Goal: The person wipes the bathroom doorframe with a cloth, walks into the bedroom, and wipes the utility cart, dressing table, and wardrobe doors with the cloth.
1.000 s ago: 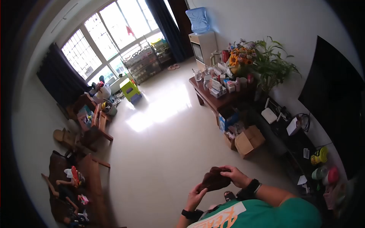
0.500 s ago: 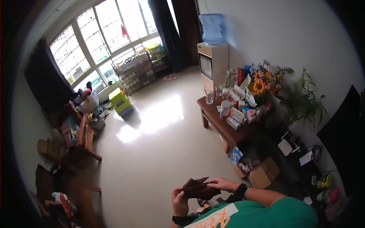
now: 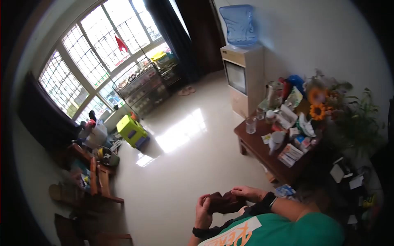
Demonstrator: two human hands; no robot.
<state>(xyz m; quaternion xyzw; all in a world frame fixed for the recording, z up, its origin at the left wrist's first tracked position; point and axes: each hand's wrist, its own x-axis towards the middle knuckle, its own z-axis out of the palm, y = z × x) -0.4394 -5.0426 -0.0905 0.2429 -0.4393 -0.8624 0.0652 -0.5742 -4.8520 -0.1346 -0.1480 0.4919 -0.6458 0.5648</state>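
Note:
In front of the green shirt, both hands hold a dark brown wallet [image 3: 226, 202], soft and folded in shape. My left hand [image 3: 202, 213] is closed on its left end, thumb on the near face. At the opposite end, my right hand [image 3: 250, 193] pinches the upper right corner. The wallet hangs in the air over the floor, stretched between the two hands. Its inside is not visible from here. Black bands circle both wrists.
A wooden table [image 3: 262, 152] on the right bears glasses, boxes and flowers. Behind it stands a water dispenser [image 3: 242, 78]. A green stool [image 3: 132, 130] is on the tiled floor [image 3: 176, 172]. Wooden chairs [image 3: 104, 182] line the left, with a shoe rack [image 3: 143, 91] by the window.
The view has shifted, bringing the table and dispenser nearer. The wallet's upper flap stood up before; now it looks flatter and more spread out, both hands still on its ends.

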